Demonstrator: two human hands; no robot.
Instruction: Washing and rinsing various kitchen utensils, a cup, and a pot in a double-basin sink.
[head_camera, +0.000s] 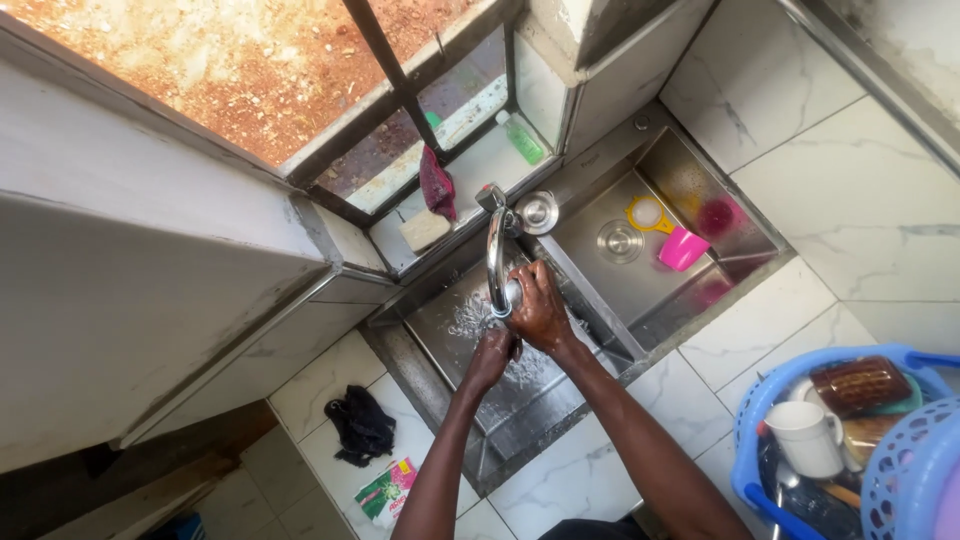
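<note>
Head view is looking straight down on a steel double sink (600, 290) set in a white tiled table (800, 330), where a person is washing both hands under a curved tap (496, 262). The right hand (538, 308) is lying on top, fingers curled and pressed together close to the spout's end; whether it is closing around the spout or just cupping the water, I cannot tell. The left hand (492, 358) is sitting just below it, its grip also folded in on itself and holding nothing that shows. Water is splashing on the left basin floor beneath them.

By my judgement the rinsing step is under way, with the palms rubbing in the stream. The next move seems to call for turning the hands so the backs meet the water too, keeping them over the left basin so the splash stays inside.

A pink cup (684, 248) and a yellow strainer (648, 213) are resting in the right basin. A blue basket (770, 400) holding a white mug (806, 436) is standing at the right, well apart from the hands. A black cloth (360, 425) is lying on the table to the left.
</note>
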